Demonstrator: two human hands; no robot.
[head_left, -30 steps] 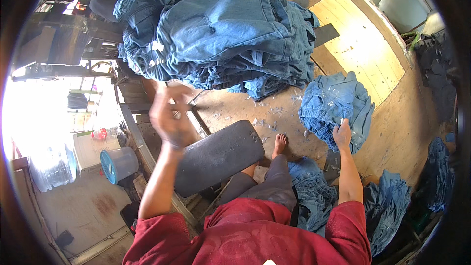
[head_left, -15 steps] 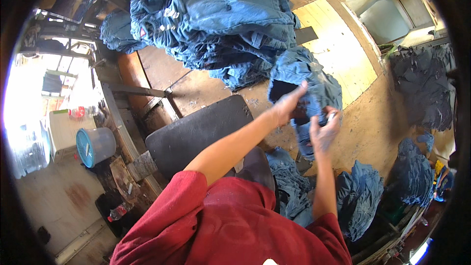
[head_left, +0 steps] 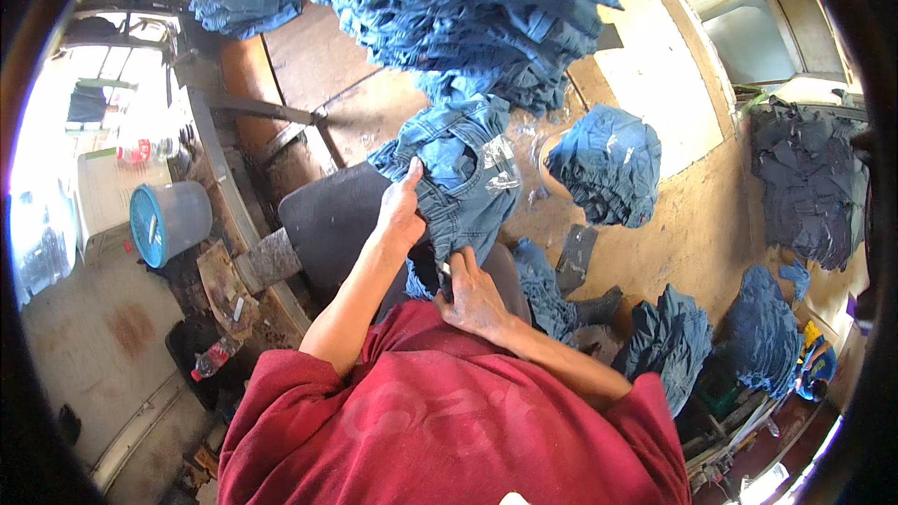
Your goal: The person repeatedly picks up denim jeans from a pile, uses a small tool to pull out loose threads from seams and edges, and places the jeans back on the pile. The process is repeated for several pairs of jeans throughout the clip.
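Observation:
A blue denim garment (head_left: 468,192) with a wide waist opening and a pale patch of markings hangs over my lap. On its left side my left hand (head_left: 402,213) grips the cloth, thumb on top and fingers closed. My right hand (head_left: 474,299) is closed at the garment's lower end, close to my red shirt. A small pale-ended thing shows between its fingers, too little visible to name. To the right, a bundled denim piece (head_left: 606,168) lies on the worktop.
A tall denim pile (head_left: 468,33) stands ahead on the brown worktop (head_left: 697,210). Black cloth (head_left: 809,182) is stacked at the right, with denim heaps (head_left: 666,341) nearer me. A dark padded seat (head_left: 327,215) and a blue-lidded bucket (head_left: 178,220) are at the left.
Both hands have come left and toward my body with a denim garment. The bundled denim piece now lies apart on the worktop at the right. My view has shifted slightly.

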